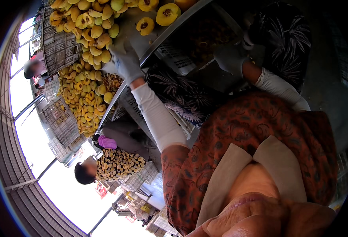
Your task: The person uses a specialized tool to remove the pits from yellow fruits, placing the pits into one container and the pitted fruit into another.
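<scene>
My left hand point(128, 63), in a pale glove, reaches over the metal table's edge point(177, 25) to a heap of yellow peach halves point(95, 32). Its fingertips are blurred against the fruit, and whether they grip any is unclear. Cut halves with dark centres, among them a large peach half point(168, 14), lie apart on the metal near the rim. My right hand point(230, 59), gloved too, is in deep shadow below the table between my patterned trouser legs. What it holds, if anything, cannot be made out. Close by are brownish pieces point(212, 37) in the dark and a plastic crate point(175, 57).
Farther along the table are a second heap of peach halves point(86, 103) and a pile of small brown pieces point(112, 82). A co-worker point(117, 164) sits beside it. Stacked crates point(58, 118) line the far side; another person point(36, 66) is beyond.
</scene>
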`<state>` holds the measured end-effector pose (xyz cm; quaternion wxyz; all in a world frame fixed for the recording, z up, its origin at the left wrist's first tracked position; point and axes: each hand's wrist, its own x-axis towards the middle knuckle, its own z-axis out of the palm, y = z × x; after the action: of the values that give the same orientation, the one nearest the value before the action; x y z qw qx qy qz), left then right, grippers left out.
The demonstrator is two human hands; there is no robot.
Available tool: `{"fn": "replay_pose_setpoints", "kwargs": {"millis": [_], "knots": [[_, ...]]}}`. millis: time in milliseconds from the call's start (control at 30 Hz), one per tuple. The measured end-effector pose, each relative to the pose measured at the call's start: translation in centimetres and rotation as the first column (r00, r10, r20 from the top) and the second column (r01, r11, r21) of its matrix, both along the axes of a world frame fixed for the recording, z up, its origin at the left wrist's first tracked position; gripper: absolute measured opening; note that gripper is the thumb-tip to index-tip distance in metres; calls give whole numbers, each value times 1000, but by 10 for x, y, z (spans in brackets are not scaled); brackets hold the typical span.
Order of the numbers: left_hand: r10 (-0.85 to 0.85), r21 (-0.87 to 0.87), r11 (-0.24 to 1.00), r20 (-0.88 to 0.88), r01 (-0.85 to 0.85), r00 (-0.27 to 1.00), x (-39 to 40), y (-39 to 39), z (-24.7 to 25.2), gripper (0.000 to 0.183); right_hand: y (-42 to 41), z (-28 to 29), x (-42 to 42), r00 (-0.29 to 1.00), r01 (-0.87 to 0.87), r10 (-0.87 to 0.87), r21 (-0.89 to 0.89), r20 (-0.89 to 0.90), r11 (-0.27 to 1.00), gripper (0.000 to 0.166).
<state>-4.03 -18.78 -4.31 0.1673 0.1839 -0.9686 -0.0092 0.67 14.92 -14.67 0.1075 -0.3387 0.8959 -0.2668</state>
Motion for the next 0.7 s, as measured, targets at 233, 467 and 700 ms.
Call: {"fn": "replay_pose_setpoints", "kwargs": {"millis": [233,467,700], "knots": [[-522,42,853,25,520,853,-66,2,-44,71,-3,27,-4,982,24,-10,73,-190,997,24],[-488,502,605,-380,618,786,-18,90,29,32,-12,61,-14,990,143,-114,-580,87,802,23],[-39,881,254,-403,399,914,11,165,38,40,-17,85,-10,995,89,-101,-661,21,745,30]]}}
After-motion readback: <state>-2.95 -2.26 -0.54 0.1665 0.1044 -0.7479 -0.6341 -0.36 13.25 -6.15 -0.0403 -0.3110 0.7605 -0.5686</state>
